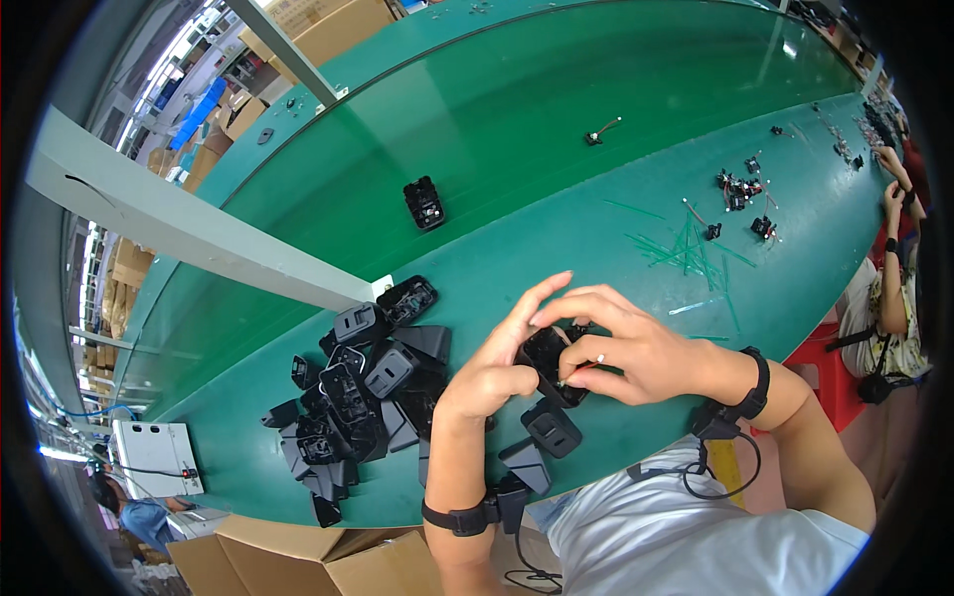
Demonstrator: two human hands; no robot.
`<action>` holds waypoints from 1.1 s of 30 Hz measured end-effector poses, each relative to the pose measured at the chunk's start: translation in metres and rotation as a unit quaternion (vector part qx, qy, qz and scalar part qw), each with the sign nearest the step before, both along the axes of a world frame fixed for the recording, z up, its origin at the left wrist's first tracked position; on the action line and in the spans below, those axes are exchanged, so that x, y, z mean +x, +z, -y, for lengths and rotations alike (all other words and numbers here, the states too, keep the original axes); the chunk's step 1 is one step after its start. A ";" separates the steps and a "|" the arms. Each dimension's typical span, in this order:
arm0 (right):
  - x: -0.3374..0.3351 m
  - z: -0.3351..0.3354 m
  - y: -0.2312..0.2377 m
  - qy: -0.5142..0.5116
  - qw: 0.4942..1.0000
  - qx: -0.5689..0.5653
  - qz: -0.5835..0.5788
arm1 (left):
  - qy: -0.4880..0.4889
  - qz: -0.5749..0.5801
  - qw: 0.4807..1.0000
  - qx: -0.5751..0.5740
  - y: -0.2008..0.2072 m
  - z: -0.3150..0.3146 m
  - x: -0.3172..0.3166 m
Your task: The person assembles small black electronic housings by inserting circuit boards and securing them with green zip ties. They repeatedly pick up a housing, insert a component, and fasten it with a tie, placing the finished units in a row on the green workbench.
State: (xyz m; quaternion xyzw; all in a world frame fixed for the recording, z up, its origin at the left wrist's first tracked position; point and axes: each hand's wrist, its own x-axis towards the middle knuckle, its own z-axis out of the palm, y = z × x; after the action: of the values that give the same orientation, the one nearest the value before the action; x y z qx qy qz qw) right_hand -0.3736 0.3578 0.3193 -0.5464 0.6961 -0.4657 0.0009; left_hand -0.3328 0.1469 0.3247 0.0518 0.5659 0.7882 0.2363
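gripping the black case (pixel 543 348) with the left hand (pixel 485 379), thumb against the near left side and fingers arched over the far end. working at the same case with the right hand (pixel 646 353), fingers bent, thumb and forefinger brought close together beside a white-tipped wire (pixel 599 359). hard to tell, with the fingertips partly hidden, whether pinching the wire or only pressing on something inside. see the case between both hands, over the near part of the green table (pixel 517 248).

to do this well, steady the case by its outer walls and leave the opening free for the right fingertips. guide the wire gently, without tugging at the tip, and lay it clear of the rim, so as not to trap it. press lightly and evenly rather than hard. mind the loose cover (pixel 552 428) just beside the case on the near side; avoid bumping it. leave the black heap (pixel 348 407) to the left and the green sticks (pixel 688 250) beyond the right hand undisturbed.
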 end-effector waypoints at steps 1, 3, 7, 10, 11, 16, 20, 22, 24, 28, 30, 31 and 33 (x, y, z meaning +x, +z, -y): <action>-0.001 0.000 0.001 0.003 1.000 -0.004 0.013 | 0.000 0.007 1.000 -0.003 -0.004 0.001 0.001; -0.003 -0.002 0.005 0.015 1.000 -0.003 0.026 | 0.014 0.004 1.000 -0.012 0.002 -0.001 0.000; -0.007 -0.004 0.016 0.035 0.999 0.014 0.024 | 0.034 0.024 0.999 -0.008 -0.008 0.007 0.002; -0.007 -0.004 0.008 0.028 0.999 0.012 0.026 | 0.059 0.026 0.998 -0.023 -0.005 0.002 0.003; -0.008 -0.004 0.005 0.025 0.999 0.010 0.028 | 0.061 0.028 0.997 -0.023 -0.001 0.000 0.003; -0.016 -0.005 0.006 0.054 0.994 -0.008 0.093 | 0.100 0.023 0.994 0.040 0.002 -0.008 0.009; -0.016 -0.009 0.006 0.075 0.958 0.005 0.278 | 0.101 0.028 0.992 0.067 0.003 -0.004 0.012; -0.022 -0.015 0.003 0.109 0.908 -0.011 0.404 | 0.095 0.023 0.992 0.075 0.009 -0.007 0.011; -0.021 -0.013 -0.005 0.126 0.860 -0.072 0.490 | 0.096 0.014 0.993 0.065 0.018 -0.007 0.008; -0.024 -0.002 -0.007 0.164 0.781 -0.114 0.591 | 0.117 -0.034 0.982 0.146 0.020 -0.002 0.009; -0.027 0.000 -0.003 0.160 0.758 -0.099 0.624 | 0.135 -0.057 0.979 0.143 0.022 -0.001 0.009; -0.027 0.003 0.001 0.148 0.772 -0.084 0.612 | 0.140 -0.066 0.979 0.130 0.024 0.001 0.009; -0.025 0.007 0.007 0.140 0.744 -0.081 0.649 | 0.139 -0.077 0.981 0.114 0.032 0.004 0.014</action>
State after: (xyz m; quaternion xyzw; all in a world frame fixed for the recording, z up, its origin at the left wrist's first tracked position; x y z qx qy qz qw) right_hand -0.3990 0.3504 0.3265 -0.2020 0.4027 -0.7569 0.4734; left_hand -0.3193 0.1425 0.3566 0.0596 0.4902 0.8665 0.0726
